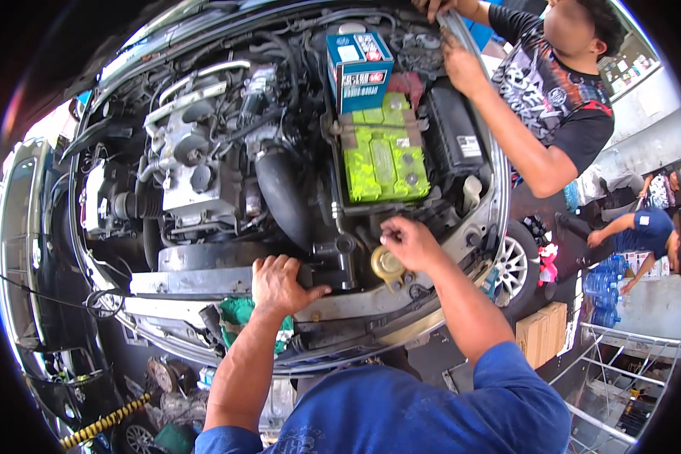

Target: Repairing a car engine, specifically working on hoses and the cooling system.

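Note:
My left hand [278,286] rests on the front cross panel [197,282] of an open engine bay, fingers laid over its edge and thumb stretched to the right. My right hand [412,244] hovers just above a round gold-coloured horn-like part [388,262], its fingers curled together; whatever they hold, if anything, is hidden. Between my hands sits a grey pipe-like fitting [345,246] with a round end. A bright yellow-green battery [386,170] lies beyond my right hand. A thick black intake hose [281,193] curves down toward the panel near my left hand.
A blue box [360,72] stands at the battery's far end. At right, a co-worker [556,91] leans on the fender with both hands. A green cloth [257,321] hangs below my left wrist. A cardboard box [541,333] and a metal rack [620,378] stand at lower right.

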The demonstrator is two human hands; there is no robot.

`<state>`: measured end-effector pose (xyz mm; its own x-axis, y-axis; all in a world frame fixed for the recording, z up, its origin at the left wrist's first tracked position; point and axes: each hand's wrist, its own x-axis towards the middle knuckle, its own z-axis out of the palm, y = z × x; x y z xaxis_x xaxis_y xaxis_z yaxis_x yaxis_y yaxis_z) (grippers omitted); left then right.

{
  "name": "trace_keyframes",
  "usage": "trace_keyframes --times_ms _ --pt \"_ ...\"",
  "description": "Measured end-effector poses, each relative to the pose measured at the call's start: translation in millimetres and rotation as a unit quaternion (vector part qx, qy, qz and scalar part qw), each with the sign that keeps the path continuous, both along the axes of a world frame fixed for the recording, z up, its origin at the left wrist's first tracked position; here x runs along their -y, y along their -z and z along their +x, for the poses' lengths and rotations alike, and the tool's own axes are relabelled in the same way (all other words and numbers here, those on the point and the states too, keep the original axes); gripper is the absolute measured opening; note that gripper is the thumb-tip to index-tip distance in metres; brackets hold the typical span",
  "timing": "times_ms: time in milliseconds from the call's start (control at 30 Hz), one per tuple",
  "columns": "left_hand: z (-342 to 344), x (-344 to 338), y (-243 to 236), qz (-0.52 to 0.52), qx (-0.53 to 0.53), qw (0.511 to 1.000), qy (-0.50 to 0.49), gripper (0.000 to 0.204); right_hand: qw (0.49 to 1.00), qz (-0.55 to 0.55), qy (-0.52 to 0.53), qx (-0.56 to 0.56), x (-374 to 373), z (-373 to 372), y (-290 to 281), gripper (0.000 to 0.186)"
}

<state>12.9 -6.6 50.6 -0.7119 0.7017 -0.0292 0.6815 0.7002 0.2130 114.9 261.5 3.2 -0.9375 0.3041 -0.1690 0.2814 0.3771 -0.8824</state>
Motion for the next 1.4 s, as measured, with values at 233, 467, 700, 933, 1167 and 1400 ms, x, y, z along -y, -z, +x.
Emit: trace_keyframes --times_ms 233,467,700,933,1167,1400 --pt "5 3 -7 -0.009 0.015 1.000 0.001 0.065 0.960 0.230 0.037 -0.158 9 50 -14 0.018" --pt "10 2 -12 -0.028 0.021 0.999 0.006 0.066 0.924 0.297 0.100 -0.218 17 53 0 0.011" --pt "21 0 7 -0.012 -0.048 0.999 0.001 0.066 0.911 0.340 0.122 -0.197 21 60 2 0.014" --pt "31 -3 25 -0.037 -0.074 0.995 0.047 0.061 0.906 0.351 0.132 -0.198 17 75 13 0.024" --pt "30 0 36 -0.029 -0.089 0.995 0.039 0.061 0.877 0.367 0.186 -0.247 18 78 18 0.025" --pt "31 2 39 -0.033 -0.118 0.991 0.047 0.067 0.879 0.358 0.190 -0.252 18 83 19 0.026"
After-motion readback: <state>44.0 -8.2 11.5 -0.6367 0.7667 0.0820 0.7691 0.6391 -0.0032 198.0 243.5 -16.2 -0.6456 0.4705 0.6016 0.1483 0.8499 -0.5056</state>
